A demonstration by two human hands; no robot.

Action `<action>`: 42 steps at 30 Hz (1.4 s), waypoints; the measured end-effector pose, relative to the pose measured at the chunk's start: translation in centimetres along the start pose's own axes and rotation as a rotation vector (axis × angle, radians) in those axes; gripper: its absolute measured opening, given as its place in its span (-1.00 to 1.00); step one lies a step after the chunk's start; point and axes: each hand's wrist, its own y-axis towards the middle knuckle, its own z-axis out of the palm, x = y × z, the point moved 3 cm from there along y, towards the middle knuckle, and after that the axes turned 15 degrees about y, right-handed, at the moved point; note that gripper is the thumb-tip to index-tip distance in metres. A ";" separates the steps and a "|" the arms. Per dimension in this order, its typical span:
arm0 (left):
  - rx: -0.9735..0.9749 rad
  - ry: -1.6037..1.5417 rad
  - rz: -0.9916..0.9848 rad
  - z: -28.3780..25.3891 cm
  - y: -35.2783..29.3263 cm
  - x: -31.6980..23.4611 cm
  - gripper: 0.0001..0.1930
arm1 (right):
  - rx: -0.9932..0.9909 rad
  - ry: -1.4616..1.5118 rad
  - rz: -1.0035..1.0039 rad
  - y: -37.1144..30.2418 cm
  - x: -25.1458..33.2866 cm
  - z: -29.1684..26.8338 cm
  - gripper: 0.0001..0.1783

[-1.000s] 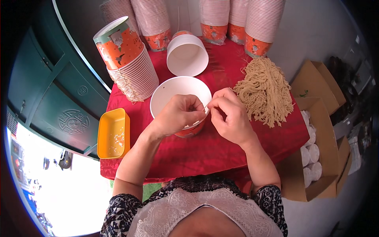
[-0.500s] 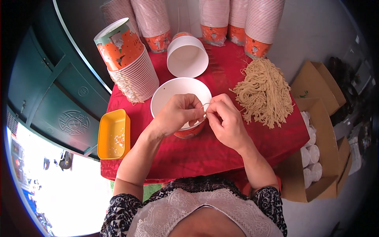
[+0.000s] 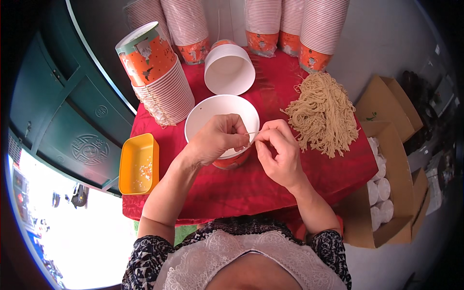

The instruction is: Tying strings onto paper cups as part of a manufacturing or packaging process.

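A paper bucket [image 3: 198,113] with a white inside and an orange outside stands upright at the middle of the table. Above its near right rim, my left hand [image 3: 217,138] pinches a thin tan cord [image 3: 252,133] between thumb and fingertips. Just to the right, my right hand [image 3: 279,151] grips the same cord in a closed pinch, so a short piece spans the gap between the hands. Whether the cord passes through the bucket's wall is hidden by my fingers. A small dark hole shows in the far left wall of the bucket.
Behind lies a tipped white bucket [image 3: 229,72]. A tall bucket stack [image 3: 166,94] with cords stands at left, above a yellow tray [image 3: 126,166] holding small bits. Tan cords [image 3: 324,113] are heaped at right on the red tablecloth [image 3: 212,193]. An open carton [image 3: 398,179] stands beyond the table's right edge.
My right hand has shifted slightly, its fingers turning away from the left, and the cord between the hands looks straighter. The left hand has barely moved.
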 end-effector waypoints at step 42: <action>-0.417 0.692 0.373 2.2 -1.4 -1.7 -0.89 | -0.092 -0.054 -0.001 -0.3 -2.4 0.7 -0.86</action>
